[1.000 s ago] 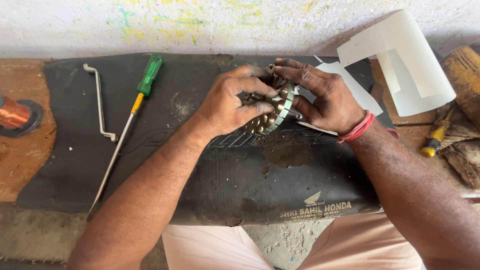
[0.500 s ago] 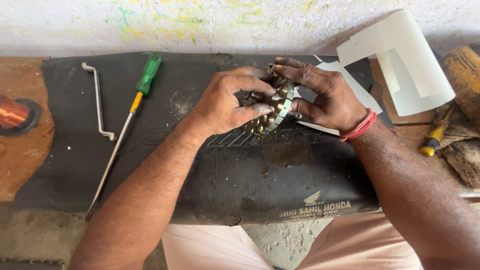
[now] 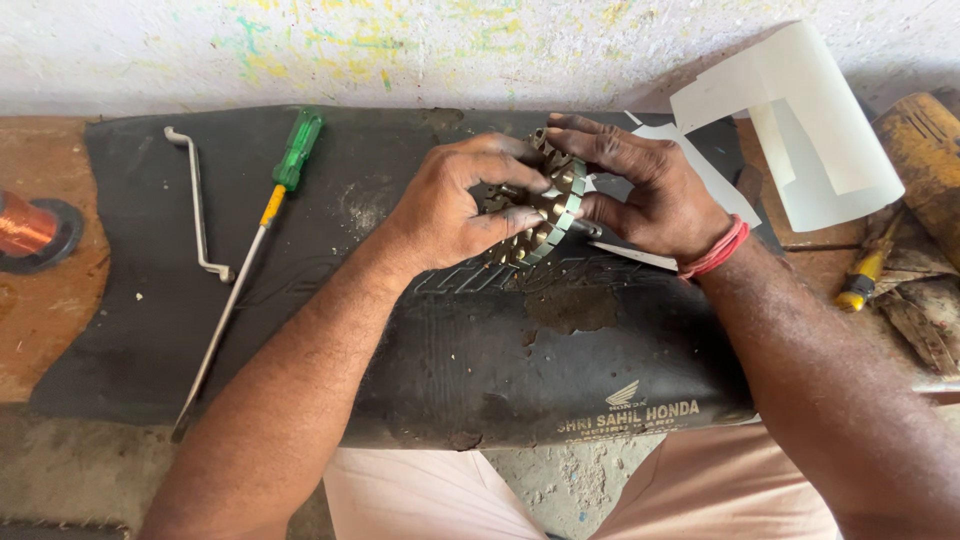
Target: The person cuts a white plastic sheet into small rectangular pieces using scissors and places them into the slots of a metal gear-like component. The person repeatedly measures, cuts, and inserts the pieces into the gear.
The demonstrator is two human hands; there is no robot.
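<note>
A round toothed metal stator core (image 3: 545,215) stands tilted on edge on a black rubber mat (image 3: 420,340). My left hand (image 3: 455,205) grips its left side, fingers curled over the teeth. My right hand (image 3: 645,185), with a red thread band at the wrist, holds its right side, fingers spread over the top rim. Both hands partly hide the core.
A long screwdriver with a green handle (image 3: 255,240) and a bent metal rod (image 3: 195,205) lie at the left on the mat. A copper wire spool (image 3: 30,225) sits at far left. White paper sheets (image 3: 800,120) and a yellow-handled tool (image 3: 865,280) are at right.
The hands and core stay in place; fingers shift slightly on the core's rim.
</note>
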